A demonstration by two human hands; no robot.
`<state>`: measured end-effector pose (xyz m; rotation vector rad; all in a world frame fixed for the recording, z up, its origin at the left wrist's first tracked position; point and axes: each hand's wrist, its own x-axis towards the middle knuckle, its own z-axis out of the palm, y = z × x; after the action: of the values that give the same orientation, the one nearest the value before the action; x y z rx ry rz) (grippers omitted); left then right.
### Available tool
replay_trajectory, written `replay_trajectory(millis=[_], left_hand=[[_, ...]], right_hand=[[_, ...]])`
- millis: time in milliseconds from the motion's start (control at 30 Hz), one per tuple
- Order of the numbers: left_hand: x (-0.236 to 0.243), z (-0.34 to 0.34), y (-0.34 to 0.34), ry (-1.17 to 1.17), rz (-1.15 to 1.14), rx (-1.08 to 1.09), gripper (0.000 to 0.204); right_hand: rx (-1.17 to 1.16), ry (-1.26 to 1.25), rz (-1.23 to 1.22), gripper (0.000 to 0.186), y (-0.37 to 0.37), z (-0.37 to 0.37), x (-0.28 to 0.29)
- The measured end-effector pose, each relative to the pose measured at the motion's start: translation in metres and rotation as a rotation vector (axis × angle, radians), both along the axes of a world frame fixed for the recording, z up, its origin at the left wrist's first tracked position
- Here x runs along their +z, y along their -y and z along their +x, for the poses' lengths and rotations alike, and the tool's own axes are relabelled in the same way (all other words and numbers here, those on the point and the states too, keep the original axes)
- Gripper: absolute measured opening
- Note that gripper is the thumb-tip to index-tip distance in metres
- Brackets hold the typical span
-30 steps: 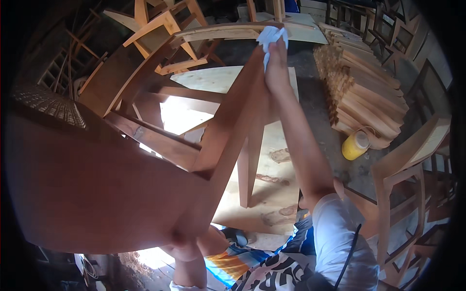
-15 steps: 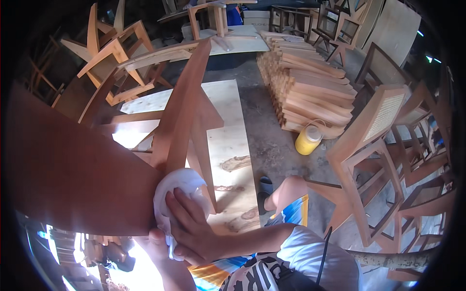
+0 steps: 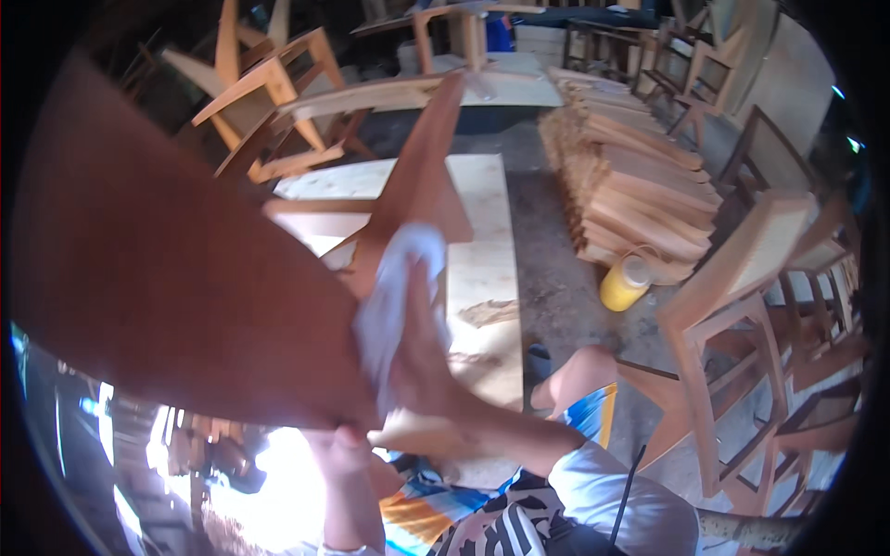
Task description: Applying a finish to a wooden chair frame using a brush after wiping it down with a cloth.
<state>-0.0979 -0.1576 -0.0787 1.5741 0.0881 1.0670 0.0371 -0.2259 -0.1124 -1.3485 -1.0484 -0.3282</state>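
A reddish-brown wooden chair (image 3: 185, 278) fills the left side, tilted, with a broad smooth panel close to me and an angled wooden member (image 3: 422, 171) running away from it. My right hand (image 3: 422, 347), smeared by motion, presses a crumpled white cloth (image 3: 399, 287) against the wood where panel and member meet. Low on the panel's near edge, my left hand (image 3: 343, 454) grips the chair; its thumb shows, while the other fingers are hidden.
A pale plywood board (image 3: 487, 213) lies beneath the chair. Stacked wooden pieces (image 3: 640, 176) and a yellow jug (image 3: 626, 283) stand to the right. Several unfinished chair frames (image 3: 723, 343) crowd the right side; more frames (image 3: 269, 88) stand at the back left.
My right hand has slid the cloth up and away along the wood, its fingers now pointing farther forward. The whole view has shifted, so surroundings appear farther right. My left hand keeps its hold.
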Motion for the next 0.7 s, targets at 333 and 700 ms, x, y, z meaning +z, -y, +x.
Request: replay_trajectory(millis=[333, 700], left_hand=[[0.012, 0.006, 0.004, 0.117, -0.003, -0.123, 0.084], [0.013, 0.006, 0.0, 0.113, 0.141, 0.081, 0.075]], right_hand=[[-0.081, 0.12, -0.075, 0.074, 0.004, -0.044, -0.01], [-0.025, 0.133, 0.055, 0.058, 0.002, -0.01, -0.006]])
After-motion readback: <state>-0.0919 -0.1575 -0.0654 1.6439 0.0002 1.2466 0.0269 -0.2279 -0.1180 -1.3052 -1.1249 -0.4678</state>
